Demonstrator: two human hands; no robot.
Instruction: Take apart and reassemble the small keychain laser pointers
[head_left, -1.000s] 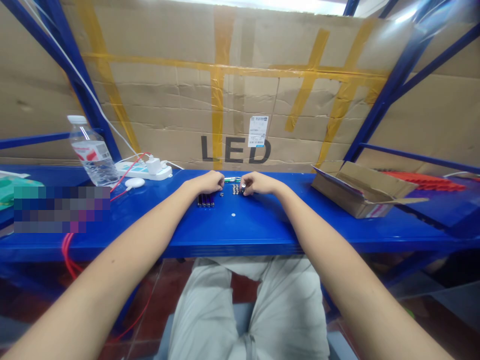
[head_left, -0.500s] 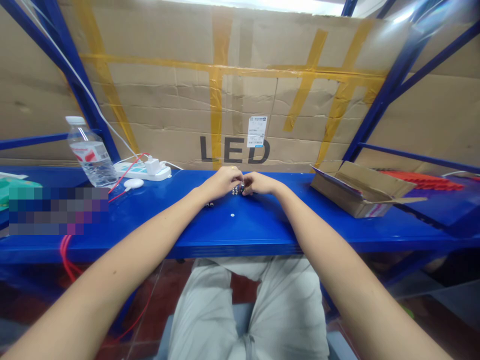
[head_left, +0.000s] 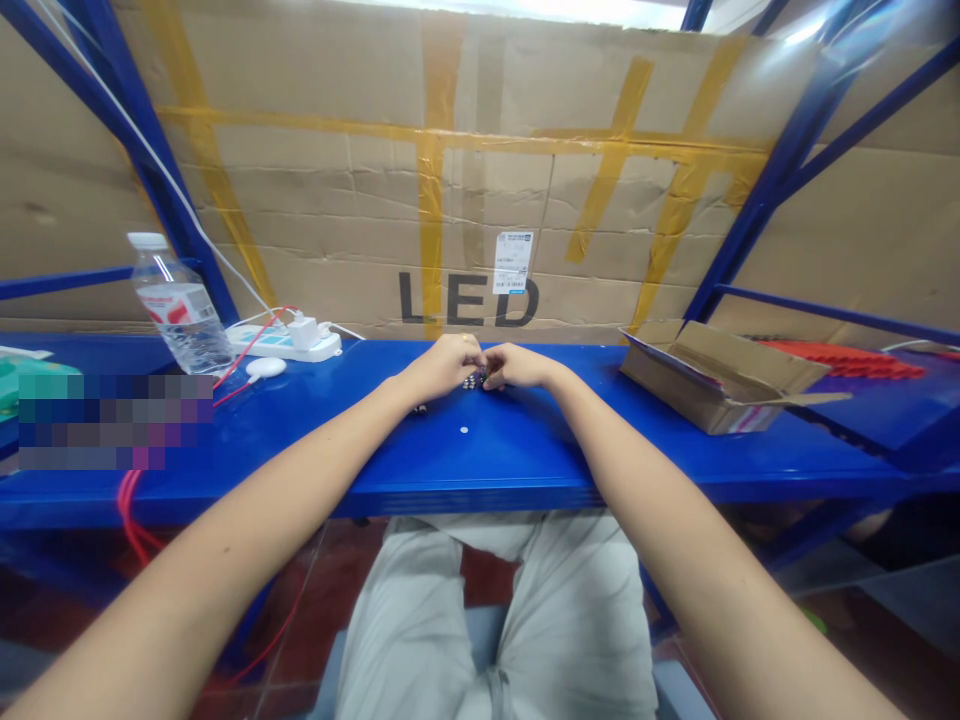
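Note:
My left hand (head_left: 448, 362) and my right hand (head_left: 517, 366) meet over the far middle of the blue table (head_left: 420, 455), their fingertips almost touching. Both have bent, closed fingers. A small cluster of shiny metal pieces (head_left: 472, 382) shows just below the left fingertips, too small to tell their kind. The right fingers pinch at a small shiny metal piece (head_left: 484, 380) beside that cluster. Whatever the left fingers hold is hidden. A few more tiny metal pieces (head_left: 421, 408) lie by my left wrist, and a small white disc (head_left: 464, 430) rests nearer to me.
An open cardboard box (head_left: 697, 385) stands at the right, with red mats (head_left: 847, 358) behind it. At the left are a water bottle (head_left: 180, 310), a white power strip (head_left: 289, 343), a white round plug-like piece (head_left: 266, 368) and red cables (head_left: 129, 505). A large carton (head_left: 352, 220) backs the table.
My hands stay in nearly the same place, with only slight finger movement at the small metal pieces. The view has shifted very slightly.

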